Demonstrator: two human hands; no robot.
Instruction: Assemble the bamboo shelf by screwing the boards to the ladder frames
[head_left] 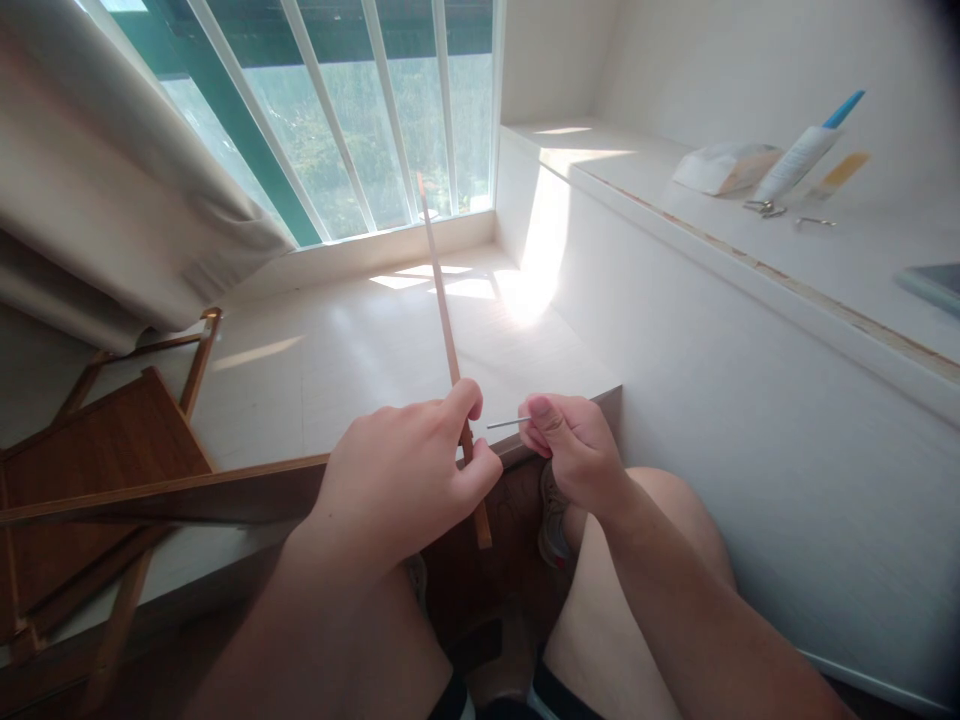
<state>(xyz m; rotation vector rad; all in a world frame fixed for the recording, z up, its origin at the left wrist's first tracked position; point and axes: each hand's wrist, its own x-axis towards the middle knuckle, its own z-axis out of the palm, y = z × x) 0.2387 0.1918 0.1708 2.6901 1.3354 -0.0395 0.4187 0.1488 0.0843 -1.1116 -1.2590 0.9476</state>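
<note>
A long, narrow wooden strip [444,310] slants from the window side down past the edge of the white surface, its near end over the floor. My left hand [405,470] is closed around it near that end, with thumb and forefinger curved around the wood; the other fingers are hidden behind. Just to the right, my right hand [574,440] pinches a thin metal rod [508,423] between thumb and fingers. The rod points left toward the strip, and a small gap shows between its tip and the wood. Its other end is hidden in my hand.
Folded wooden furniture [112,450] stands left by a curtain [112,180]. On the right ledge [660,215] lie a white tube with a blue nozzle [799,160], a crumpled packet [724,168], a yellow-tipped item [844,172] and small metal pieces [765,208]. A barred window [352,130] is ahead.
</note>
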